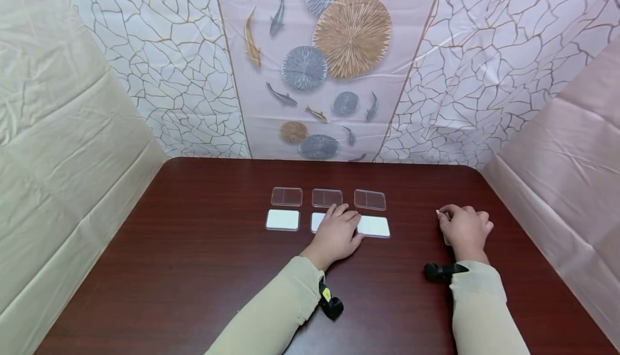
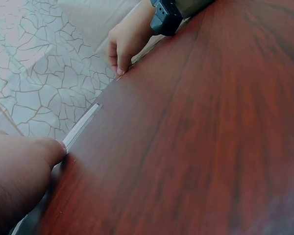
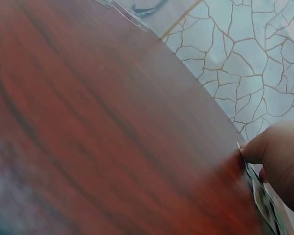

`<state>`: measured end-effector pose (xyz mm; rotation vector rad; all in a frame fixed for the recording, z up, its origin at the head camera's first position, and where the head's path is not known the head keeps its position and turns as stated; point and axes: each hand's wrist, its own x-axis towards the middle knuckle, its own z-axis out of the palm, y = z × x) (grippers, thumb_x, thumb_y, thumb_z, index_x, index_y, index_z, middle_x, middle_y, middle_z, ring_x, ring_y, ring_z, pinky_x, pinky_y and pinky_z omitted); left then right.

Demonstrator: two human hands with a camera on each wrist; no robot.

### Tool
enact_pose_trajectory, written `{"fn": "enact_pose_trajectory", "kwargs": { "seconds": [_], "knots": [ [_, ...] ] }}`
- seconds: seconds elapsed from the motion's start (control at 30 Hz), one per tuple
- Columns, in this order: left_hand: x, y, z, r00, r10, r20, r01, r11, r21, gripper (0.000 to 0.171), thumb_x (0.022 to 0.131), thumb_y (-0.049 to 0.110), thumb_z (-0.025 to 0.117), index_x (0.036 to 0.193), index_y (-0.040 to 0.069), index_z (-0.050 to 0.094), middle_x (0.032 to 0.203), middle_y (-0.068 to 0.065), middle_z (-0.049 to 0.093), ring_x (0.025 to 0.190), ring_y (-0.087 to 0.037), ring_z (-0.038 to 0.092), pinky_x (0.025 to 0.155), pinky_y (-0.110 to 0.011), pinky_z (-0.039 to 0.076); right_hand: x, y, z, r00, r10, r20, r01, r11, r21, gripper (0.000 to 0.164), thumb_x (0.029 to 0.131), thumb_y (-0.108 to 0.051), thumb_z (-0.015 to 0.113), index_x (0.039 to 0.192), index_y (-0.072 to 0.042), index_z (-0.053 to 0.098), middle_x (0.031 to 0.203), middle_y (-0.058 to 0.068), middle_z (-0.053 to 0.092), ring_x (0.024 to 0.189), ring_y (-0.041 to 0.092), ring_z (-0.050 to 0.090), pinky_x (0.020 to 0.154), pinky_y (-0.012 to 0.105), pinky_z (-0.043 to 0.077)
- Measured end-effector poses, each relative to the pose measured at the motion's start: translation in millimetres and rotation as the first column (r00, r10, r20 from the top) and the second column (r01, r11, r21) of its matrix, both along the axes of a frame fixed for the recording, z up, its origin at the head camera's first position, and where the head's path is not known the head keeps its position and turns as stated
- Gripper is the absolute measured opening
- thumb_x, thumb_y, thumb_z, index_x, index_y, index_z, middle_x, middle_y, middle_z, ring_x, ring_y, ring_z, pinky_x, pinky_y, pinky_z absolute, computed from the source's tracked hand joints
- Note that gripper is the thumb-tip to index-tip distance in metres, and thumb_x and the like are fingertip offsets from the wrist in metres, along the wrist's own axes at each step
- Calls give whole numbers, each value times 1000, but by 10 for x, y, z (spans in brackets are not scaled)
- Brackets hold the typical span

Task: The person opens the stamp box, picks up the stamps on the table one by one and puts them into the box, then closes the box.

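My left hand (image 1: 335, 236) rests with fingers extended over the middle of three clear boxes filled with white (image 1: 317, 221), hiding much of it. Its thumb reaches the near left corner of the right white-filled box (image 1: 374, 226); the left white-filled box (image 1: 283, 220) lies apart. Far to the right, my right hand (image 1: 466, 229) is bent over the table, its thumb and fingers pinching the edge of a thin card. In the right wrist view this card (image 3: 262, 198) shows a dark and pale printed pattern, partly hidden by the hand.
Behind the white-filled boxes lie three clear plastic lids, a left lid (image 1: 287, 196), a middle lid (image 1: 327, 198) and a right lid (image 1: 370, 199). The dark red wooden table (image 1: 194, 269) ends at patterned cloth (image 1: 179, 75) at the back and plain cloth at both sides.
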<state>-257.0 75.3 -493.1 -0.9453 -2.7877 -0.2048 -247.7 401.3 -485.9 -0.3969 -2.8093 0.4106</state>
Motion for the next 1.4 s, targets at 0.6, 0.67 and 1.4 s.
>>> {"fn": "enact_pose_trajectory", "kwargs": {
  "seconds": [0.6,0.67,1.4],
  "knots": [
    [1,0,-31,1000,-1,-17,1,1000,6,48,101,44,56,141,18,61,144,5,58,143,-20,41,121,-44,24,-66,-102,45,998,-51,35,50,998,37,27,99,-21,53,112,-7,72,113,27,63,108,56,39,84,66,25],
    [-2,4,-33,1000,1,-11,-1,1000,3,49,101,45,56,142,18,61,144,5,57,143,-20,40,122,-44,23,-76,-94,46,997,-57,44,55,998,38,30,99,-21,52,118,-5,69,116,28,62,108,57,39,85,66,26],
    [9,4,-7,1000,2,-17,-2,1000,9,49,101,45,55,142,19,61,144,5,57,143,-20,41,121,-45,25,-81,-126,30,996,-64,66,62,998,29,30,100,-19,52,123,-4,66,121,28,57,113,56,36,88,67,26]
  ]
}}
